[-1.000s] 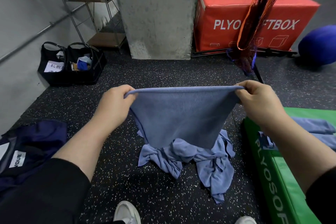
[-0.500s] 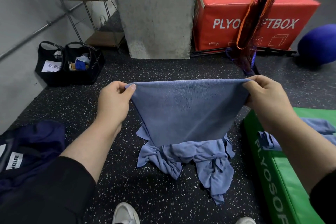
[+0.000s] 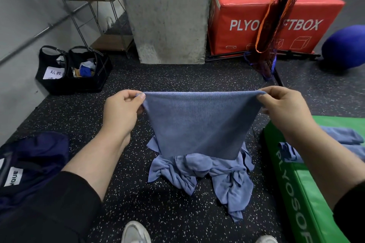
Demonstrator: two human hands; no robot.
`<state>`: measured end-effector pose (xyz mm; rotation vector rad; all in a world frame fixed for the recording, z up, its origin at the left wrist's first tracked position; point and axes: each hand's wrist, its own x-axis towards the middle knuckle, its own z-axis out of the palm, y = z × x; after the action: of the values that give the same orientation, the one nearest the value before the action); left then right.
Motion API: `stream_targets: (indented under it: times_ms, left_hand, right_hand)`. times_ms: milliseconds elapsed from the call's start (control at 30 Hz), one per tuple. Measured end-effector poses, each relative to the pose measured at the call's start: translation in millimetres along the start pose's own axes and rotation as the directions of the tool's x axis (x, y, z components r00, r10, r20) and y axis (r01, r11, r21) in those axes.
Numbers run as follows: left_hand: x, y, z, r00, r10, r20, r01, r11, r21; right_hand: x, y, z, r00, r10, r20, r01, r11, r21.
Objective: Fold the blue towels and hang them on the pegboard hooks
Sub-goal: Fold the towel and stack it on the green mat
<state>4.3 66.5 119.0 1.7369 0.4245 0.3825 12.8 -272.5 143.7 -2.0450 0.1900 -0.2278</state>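
Now both hands, left hand [image 3: 120, 110] and right hand [image 3: 284, 108], pinch the blue towel [image 3: 199, 124] stretched level left-to-right, hanging down

floor [image 3: 122, 167] – speckled black | on it – towel heap [image 3: 199, 175], green box [image 3: 308, 193], black bags [image 3: 73, 69]

The blue towel I hold up [image 3: 199, 124] hides part of the crumpled blue towel pile [image 3: 207, 179]. An orange-trimmed mesh net [image 3: 276, 19] covers the red foam box's [image 3: 246, 6] middle lettering. The green foam box [image 3: 300, 193] runs off-frame.
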Motion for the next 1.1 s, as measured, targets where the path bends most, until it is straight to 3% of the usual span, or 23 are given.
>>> stream_targets:
  times_ms: [100, 267, 433, 567, 700, 800, 933, 1000, 1100]
  left_hand:
    - [0.6, 2.5, 0.3, 1.000, -0.008, 0.029, 0.009, 0.999, -0.033]
    - [4.7, 1.5, -4.2, 0.997, 0.068, 0.044, -0.073, 0.991, 0.116]
    - [1.5, 5.8, -6.6, 0.993, 0.009, 0.115, -0.023, 0.992, 0.124]
    - [0.6, 7.1, -10.0, 0.985, 0.032, 0.172, -0.082, 0.952, 0.296]
    - [-0.6, 6.9, -10.4, 0.975, 0.157, 0.160, -0.216, 0.850, 0.481]
    - [1.0, 4.7, -10.5, 0.987, 0.115, 0.110, -0.150, 0.905, 0.398]
    - [-1.4, 5.2, -5.2, 0.992, -0.040, 0.118, 0.031, 0.996, 0.081]
    - [-6.1, 5.8, 3.1, 0.987, -0.112, 0.115, 0.119, 0.992, -0.050]
    - [-12.0, 4.2, 13.9, 0.958, -0.270, 0.100, 0.281, 0.953, -0.117]
  right_hand:
    - [2.7, 4.7, -2.7, 1.000, -0.017, -0.011, 0.016, 0.997, -0.069]
    - [6.5, 11.6, -4.7, 1.000, -0.015, -0.023, 0.012, 0.989, -0.147]
    - [4.4, 8.7, -7.0, 0.999, -0.028, -0.036, 0.021, 0.985, -0.170]
    - [3.5, 6.9, -8.7, 0.998, -0.015, -0.055, 0.005, 0.983, -0.181]
    - [2.4, 3.6, -11.9, 0.998, -0.002, -0.058, -0.006, 0.988, -0.152]
    - [1.1, 2.8, -12.3, 0.997, 0.034, -0.062, -0.041, 0.993, -0.110]
    - [-3.9, -3.8, -6.4, 0.995, 0.098, -0.003, -0.097, 0.982, 0.164]
    - [-3.9, -4.8, -1.2, 0.992, 0.123, 0.031, -0.127, 0.959, 0.254]
    - [-2.7, -1.3, 6.9, 0.982, 0.167, 0.091, -0.186, 0.944, 0.274]
